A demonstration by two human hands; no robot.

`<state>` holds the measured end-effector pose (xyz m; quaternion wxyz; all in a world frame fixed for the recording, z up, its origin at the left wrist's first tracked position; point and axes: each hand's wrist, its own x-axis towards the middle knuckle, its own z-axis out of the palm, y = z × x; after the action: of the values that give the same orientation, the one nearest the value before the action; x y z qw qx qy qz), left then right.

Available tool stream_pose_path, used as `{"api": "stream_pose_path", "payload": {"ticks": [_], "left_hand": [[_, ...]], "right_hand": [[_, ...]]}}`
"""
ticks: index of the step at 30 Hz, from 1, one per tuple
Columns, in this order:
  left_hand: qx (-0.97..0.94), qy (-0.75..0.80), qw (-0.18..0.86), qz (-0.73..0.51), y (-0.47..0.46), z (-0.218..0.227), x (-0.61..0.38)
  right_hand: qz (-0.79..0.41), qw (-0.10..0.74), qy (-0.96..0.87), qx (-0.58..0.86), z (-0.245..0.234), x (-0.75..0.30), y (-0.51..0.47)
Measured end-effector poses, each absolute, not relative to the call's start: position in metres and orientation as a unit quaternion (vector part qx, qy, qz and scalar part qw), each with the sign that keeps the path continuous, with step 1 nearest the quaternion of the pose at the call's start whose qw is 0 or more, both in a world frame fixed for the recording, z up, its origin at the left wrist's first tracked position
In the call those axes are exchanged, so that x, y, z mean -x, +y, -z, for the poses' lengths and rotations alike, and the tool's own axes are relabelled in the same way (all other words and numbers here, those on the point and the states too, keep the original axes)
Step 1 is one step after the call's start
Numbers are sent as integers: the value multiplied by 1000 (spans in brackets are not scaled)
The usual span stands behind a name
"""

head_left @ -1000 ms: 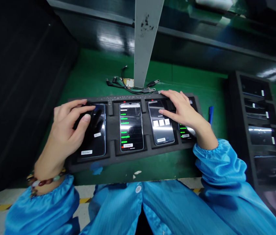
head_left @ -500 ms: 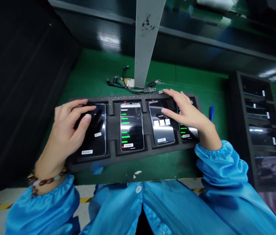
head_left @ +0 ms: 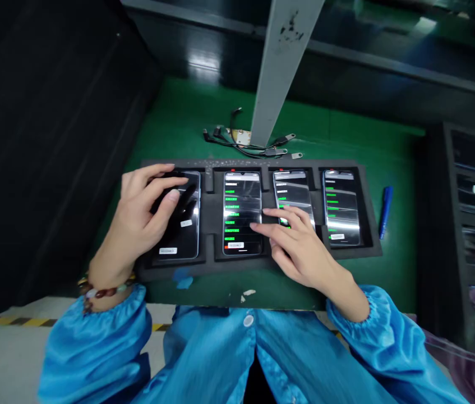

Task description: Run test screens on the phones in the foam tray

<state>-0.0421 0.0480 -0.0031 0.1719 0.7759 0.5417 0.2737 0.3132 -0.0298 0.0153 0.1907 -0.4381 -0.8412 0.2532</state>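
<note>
left hand (head_left: 144,216) splayed on leftmost phone (head_left: 182,238), nothing gripped | right hand (head_left: 300,247) open, second phone (head_left: 241,202) seemingly touched | risk: third phone (head_left: 291,188) brushed, mis-tapped

It was a phone factory line: 4 phones sat in a foam tray (head_left: 258,266) on a green worktop (head_left: 346,134), blue smock sleeves near.

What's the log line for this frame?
left hand: on leftmost phone, screen dark | right hand: index tip on second phone, green text | foam tray: all four slots filled
</note>
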Motion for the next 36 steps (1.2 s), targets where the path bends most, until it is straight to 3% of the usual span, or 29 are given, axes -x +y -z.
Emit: {"api": "stream_pose_path", "payload": {"ticks": [6, 19, 24, 30, 36], "left_hand": [[-777, 542, 183, -264, 46, 5, 45], [-768, 555, 187, -258, 45, -6, 38], [-835, 495, 190, -148, 72, -23, 29], [-882, 437, 178, -12, 118, -26, -40], [-878, 448, 165, -21, 121, -17, -126]], "right_hand": [[-228, 197, -821, 484, -7, -307, -27], [-256, 223, -864, 372, -7, -316, -31], [-239, 275, -859, 360, -7, -317, -32], [-220, 330, -847, 353, -7, -322, -33], [-197, 347, -843, 360, -11, -327, -33]]}}
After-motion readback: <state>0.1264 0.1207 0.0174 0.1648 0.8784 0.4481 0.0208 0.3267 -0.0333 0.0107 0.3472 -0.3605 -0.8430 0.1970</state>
